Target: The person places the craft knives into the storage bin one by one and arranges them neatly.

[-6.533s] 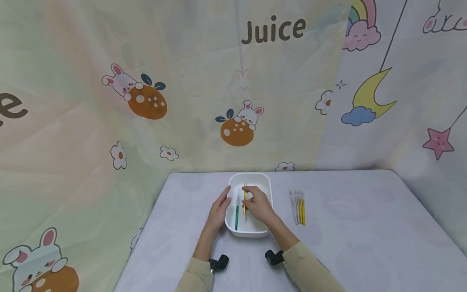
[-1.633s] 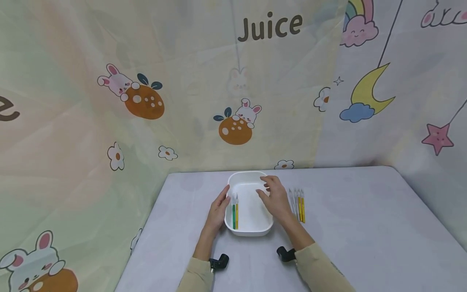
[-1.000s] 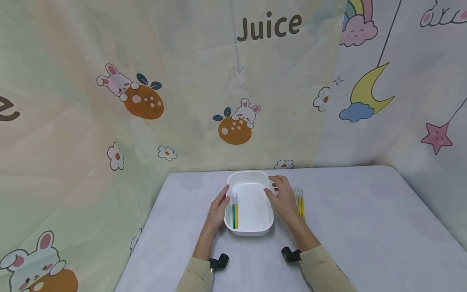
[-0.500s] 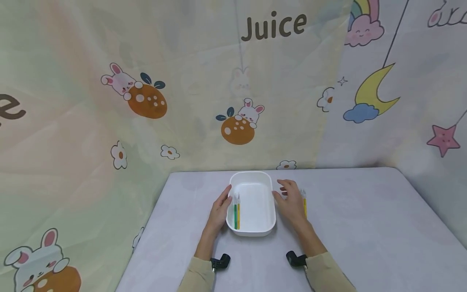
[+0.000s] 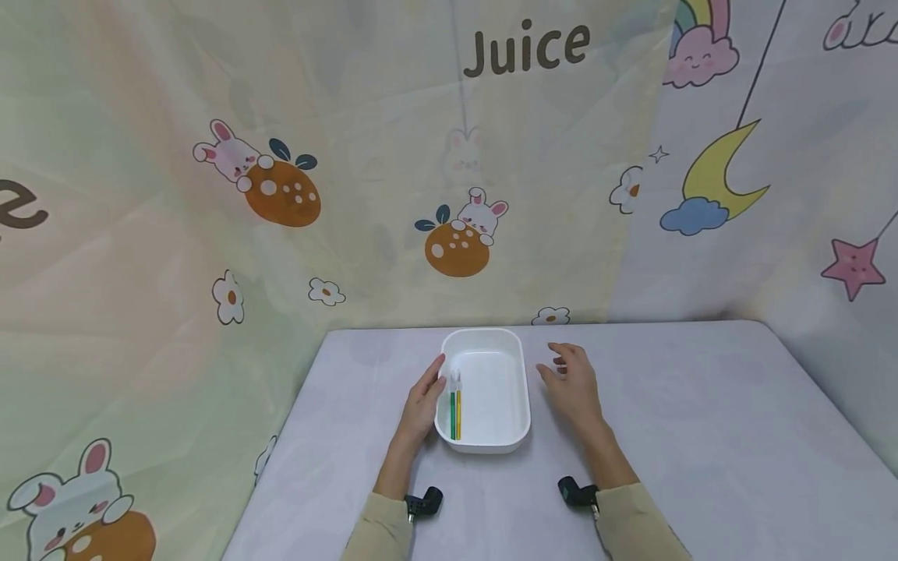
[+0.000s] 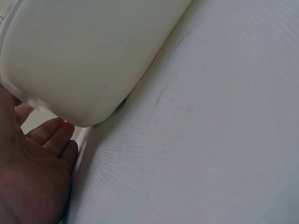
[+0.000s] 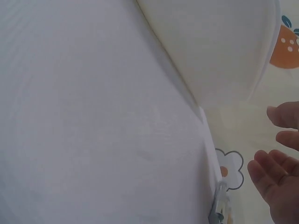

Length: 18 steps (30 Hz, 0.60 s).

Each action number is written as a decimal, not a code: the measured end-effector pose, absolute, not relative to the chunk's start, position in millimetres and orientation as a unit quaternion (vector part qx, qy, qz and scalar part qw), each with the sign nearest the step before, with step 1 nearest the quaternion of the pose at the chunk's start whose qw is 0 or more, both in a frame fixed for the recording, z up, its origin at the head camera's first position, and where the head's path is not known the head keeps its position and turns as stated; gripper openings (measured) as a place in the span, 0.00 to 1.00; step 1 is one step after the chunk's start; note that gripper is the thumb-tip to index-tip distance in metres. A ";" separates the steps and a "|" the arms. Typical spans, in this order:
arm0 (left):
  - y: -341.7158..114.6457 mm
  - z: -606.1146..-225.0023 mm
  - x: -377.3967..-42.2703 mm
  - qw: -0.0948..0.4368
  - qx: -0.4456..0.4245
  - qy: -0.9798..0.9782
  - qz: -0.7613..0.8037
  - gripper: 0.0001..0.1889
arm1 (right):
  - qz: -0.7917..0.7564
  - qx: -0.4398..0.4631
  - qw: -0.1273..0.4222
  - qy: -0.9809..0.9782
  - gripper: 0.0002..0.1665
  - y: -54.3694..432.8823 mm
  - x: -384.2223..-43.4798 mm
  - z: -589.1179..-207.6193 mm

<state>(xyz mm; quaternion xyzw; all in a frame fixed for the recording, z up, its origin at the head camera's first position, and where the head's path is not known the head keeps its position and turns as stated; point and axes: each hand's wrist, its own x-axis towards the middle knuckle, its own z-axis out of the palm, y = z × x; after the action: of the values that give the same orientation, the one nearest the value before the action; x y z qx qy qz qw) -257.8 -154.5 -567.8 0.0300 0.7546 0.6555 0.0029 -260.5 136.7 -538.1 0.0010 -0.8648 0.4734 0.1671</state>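
A white tray (image 5: pixel 491 405) stands on the table, with a green pen (image 5: pixel 452 413) and a yellow pen (image 5: pixel 459 413) side by side along its left inside wall. Both have clear upper ends. My left hand (image 5: pixel 418 409) rests against the tray's left side, its fingers fairly straight at the rim. To the right of the tray, my right hand (image 5: pixel 577 387) hovers with fingers apart and nothing between them. The row of pens on that side is hidden behind this hand in the head view. Clear pen ends (image 7: pixel 221 205) show low in the right wrist view.
A pale cloth covers the table (image 5: pixel 701 436), which stretches to the right and toward the front. Behind it hangs a printed curtain (image 5: pixel 365 234) with rabbits, oranges and flowers.
The right hand first held the yellow pen over the tray; that pen now lies beside the green one. The hand has since moved right, out over the row of pens. The left hand stays put.
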 end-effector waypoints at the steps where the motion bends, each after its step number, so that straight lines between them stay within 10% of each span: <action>1: -154.3 -567.6 -257.7 0.003 0.030 0.755 0.655 0.25 | 0.471 -0.003 0.164 -0.867 0.30 138.0 -260.4 -538.0; 18: -154.4 -567.2 -256.6 0.006 0.028 0.748 0.663 0.25 | 0.426 -0.022 0.117 -0.897 0.33 149.3 -262.0 -541.7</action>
<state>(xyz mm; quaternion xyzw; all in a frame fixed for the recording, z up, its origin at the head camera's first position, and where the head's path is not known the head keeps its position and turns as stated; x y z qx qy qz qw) -256.6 -154.4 -567.2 0.0279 0.7481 0.6630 0.0062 -262.0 149.3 -541.7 -0.0222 -0.8968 0.4260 0.1170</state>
